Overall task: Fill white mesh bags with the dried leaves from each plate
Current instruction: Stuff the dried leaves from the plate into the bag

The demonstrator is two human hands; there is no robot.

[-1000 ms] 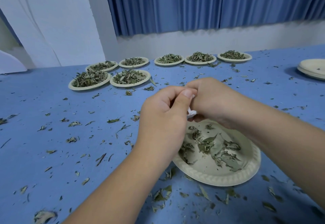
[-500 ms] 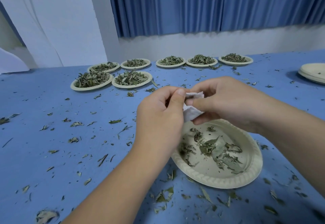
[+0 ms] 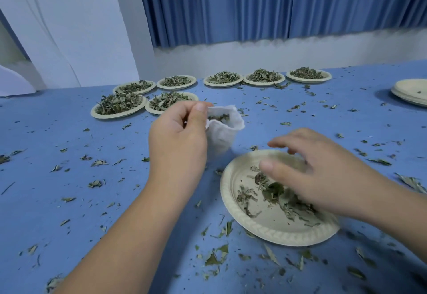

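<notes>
Table [image 3: 57, 201]: blue, strewn with leaf bits across the whole frame.
Full plates [image 3: 119, 106]: seven are counted in the upper middle, heaped and seemingly untouched, well apart from the hands.
Left hand [image 3: 178, 136]: at the centre; the bag's rim is pinched between thumb and forefinger.
Bag [image 3: 223, 132]: held aloft just right of that hand, mouth open; some leaves are seen inside, but how full it is cannot be told.
Near plate [image 3: 251, 229]: lower right of centre; only a thin scatter of leaves [image 3: 272, 192] is left on it.
Right hand [image 3: 323, 178]: fingers are spread and relaxed over those leaves and nothing is gripped; contact is hidden by blur.
Stack [image 3: 411, 92]: bare plates are piled at the right edge.
Progress: this plate is judged nearly emptied; seven plates are left.
</notes>
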